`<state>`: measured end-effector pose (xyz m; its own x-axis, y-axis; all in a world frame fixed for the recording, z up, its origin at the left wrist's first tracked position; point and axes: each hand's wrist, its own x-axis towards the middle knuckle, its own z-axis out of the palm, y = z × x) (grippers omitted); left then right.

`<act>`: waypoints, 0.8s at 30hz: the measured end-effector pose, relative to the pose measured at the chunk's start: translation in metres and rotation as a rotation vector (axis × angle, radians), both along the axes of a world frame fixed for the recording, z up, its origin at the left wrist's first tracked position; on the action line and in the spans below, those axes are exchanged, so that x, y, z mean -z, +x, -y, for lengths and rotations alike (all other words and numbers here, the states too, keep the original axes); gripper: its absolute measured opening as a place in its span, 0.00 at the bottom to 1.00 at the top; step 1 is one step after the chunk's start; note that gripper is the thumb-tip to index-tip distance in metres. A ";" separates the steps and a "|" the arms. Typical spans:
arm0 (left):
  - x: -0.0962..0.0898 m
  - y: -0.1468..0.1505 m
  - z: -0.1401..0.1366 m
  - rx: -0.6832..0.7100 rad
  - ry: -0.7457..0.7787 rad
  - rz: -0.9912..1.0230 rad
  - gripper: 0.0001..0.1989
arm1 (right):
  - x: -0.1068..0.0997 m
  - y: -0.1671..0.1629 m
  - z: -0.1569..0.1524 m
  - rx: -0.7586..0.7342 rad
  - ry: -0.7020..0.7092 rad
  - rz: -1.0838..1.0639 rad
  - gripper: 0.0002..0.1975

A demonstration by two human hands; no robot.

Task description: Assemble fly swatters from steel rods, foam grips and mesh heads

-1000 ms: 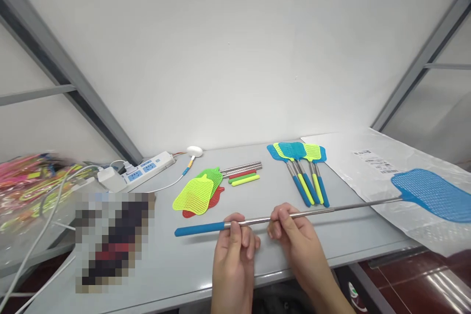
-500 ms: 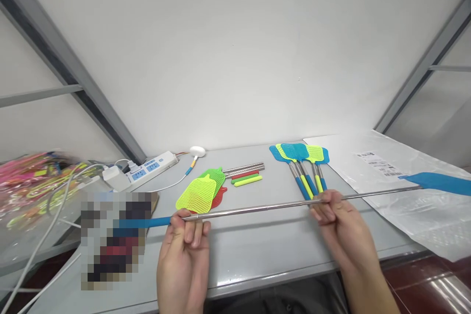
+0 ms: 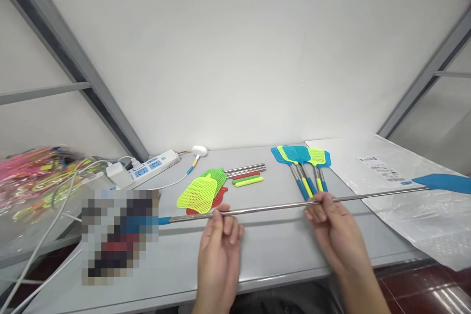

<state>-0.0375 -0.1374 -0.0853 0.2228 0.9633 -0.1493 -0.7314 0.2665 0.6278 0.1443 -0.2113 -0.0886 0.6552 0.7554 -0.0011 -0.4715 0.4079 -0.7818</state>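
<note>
2 hands hold 1 extended telescopic fly swatter (image 3: 279, 206) level above the counter (image 3: 279, 250), rod running from 9 o'clock to 3 o'clock. Far left: tangle of pink and yellow swatters in plastic (image 3: 25, 181), then a power strip (image 3: 147, 166) at 11 o'clock. Left hand (image 3: 219, 250) grips the rod near its middle, fingers (image 3: 224, 223) curled over and pinched on the steel. Loose mesh heads (image 3: 200, 191) and spare handles (image 3: 246, 175) lie beyond it at 12 o'clock. Right hand (image 3: 333, 235) pinches the rod further right, fingers (image 3: 316, 211) closed from below. Judged: spaced grips keep the long rod from sagging. 5 collapsed swatters (image 3: 305, 171) lie at 1 o'clock; the blue head (image 3: 443, 182) hangs over a plastic sheet (image 3: 405, 196) at 3 o'clock.
</note>
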 end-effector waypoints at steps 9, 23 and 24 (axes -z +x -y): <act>0.011 0.027 0.035 0.097 0.016 -0.048 0.16 | 0.005 -0.063 -0.016 -0.296 -0.006 0.071 0.16; -0.017 -0.027 -0.011 -0.272 0.094 0.042 0.09 | -0.001 -0.018 0.002 -0.179 0.020 -0.034 0.13; -0.017 -0.028 -0.013 -0.285 0.108 0.040 0.09 | -0.001 -0.018 0.002 -0.179 0.019 -0.025 0.13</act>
